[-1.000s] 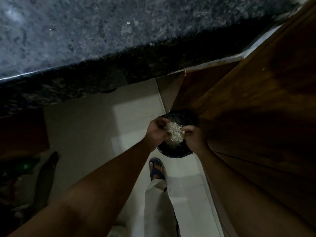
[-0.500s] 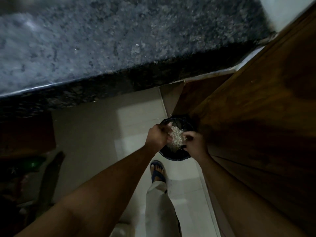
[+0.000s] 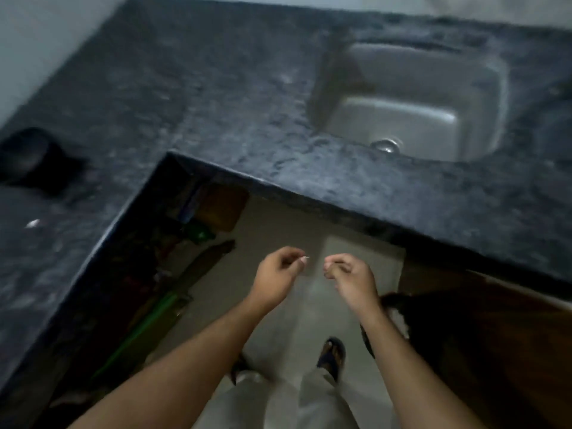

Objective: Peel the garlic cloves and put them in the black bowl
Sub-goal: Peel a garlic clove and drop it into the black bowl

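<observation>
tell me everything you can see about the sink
The sink is a rectangular basin of dull grey metal with rounded corners, set into the dark speckled stone counter at the upper right of the view. A round metal drain sits at its near wall. A dark shadow falls across its left side. It looks empty, though the picture is blurred. Neither hand touches it.
</observation>
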